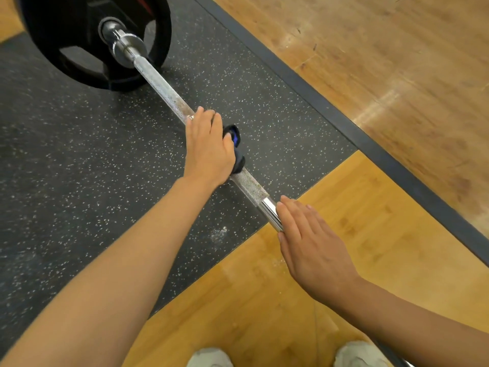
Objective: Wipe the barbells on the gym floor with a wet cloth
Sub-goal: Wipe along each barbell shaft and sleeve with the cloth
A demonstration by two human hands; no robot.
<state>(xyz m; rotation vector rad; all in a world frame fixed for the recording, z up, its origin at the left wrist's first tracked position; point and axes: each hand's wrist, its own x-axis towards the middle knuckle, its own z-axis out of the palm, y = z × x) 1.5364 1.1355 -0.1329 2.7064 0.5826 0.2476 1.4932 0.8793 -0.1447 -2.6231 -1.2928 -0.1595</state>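
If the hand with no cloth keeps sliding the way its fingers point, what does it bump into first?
Probably the left hand, which grips the dark cloth round the barbell. Before that, the right hand meets only bare bar.

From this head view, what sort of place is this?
Most likely a gym lifting area: a barbell loaded with a black weight plate rests on speckled rubber flooring set into a wooden platform.

Light was bright and even, with soft shadows. Glare streaked the wooden floor (pixel 397 83). Wide-angle bending warped the edges.
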